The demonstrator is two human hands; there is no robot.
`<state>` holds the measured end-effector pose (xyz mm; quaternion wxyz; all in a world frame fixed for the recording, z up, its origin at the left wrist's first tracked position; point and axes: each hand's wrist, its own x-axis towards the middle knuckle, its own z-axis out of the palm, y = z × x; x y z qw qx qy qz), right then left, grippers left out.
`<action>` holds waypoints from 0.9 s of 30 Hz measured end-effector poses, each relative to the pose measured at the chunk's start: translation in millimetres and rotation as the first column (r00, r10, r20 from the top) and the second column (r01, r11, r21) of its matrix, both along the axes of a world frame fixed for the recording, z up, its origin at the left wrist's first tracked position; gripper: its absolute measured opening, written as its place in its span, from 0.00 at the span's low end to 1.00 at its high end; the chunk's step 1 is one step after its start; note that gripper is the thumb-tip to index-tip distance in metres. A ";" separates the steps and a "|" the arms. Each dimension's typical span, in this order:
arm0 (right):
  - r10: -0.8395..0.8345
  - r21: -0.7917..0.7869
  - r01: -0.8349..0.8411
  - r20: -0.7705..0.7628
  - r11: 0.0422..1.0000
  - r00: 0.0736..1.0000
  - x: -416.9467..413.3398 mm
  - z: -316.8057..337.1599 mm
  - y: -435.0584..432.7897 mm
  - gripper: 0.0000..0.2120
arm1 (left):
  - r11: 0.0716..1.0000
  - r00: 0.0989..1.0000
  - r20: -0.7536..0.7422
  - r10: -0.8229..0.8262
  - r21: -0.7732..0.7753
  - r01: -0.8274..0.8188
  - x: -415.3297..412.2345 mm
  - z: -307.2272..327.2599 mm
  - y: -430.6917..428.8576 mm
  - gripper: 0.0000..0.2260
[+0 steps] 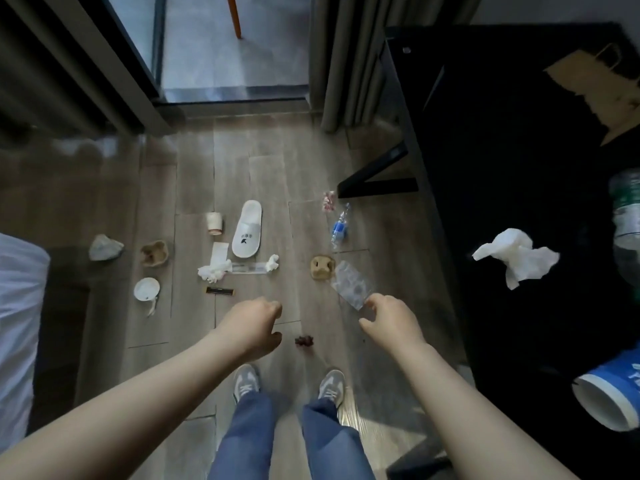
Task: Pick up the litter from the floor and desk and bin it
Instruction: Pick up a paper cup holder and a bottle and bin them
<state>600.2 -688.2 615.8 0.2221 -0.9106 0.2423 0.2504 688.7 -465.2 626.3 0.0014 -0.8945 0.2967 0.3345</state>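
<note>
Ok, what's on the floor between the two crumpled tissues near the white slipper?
In the head view, a long clear plastic packet lies flat between the larger tissue wad and the smaller tissue, close to the white slipper.

Open over bare grey wood-plank floor (194, 327) near centre. Hemmed right by black desk (502, 168), left by white bedding (17, 306). Far: white slipper (247, 230), scattered litter (214, 271).

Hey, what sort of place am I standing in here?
Most likely a hotel room: a white disposable slipper on the floor, a white-sheeted bed at the left edge, and a black desk beside full-length curtains.
</note>
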 end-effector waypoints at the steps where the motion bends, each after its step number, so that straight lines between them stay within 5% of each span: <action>1: -0.007 0.001 0.007 -0.012 1.000 1.000 1.9 -18.9 -0.1 0.19 | 1.000 1.000 0.000 -0.014 0.005 0.014 4.2 -19.6 -1.9 0.15; 13: 0.078 -0.033 -0.082 -0.118 0.996 0.990 2.7 -281.3 -6.0 0.20 | 0.996 0.994 -0.059 -0.088 -0.015 0.087 19.1 -289.5 -4.6 0.15; 22: 0.297 -0.115 -0.304 -0.074 0.946 0.952 28.5 -485.0 -22.2 0.20 | 0.955 0.956 -0.016 -0.294 -0.051 0.292 30.2 -501.5 -15.4 0.17; 27: 0.459 -0.202 -0.472 -0.108 0.858 0.882 52.7 -569.2 -29.5 0.17 | 0.974 0.969 -0.107 -0.224 -0.065 0.217 24.3 -597.4 -25.5 0.17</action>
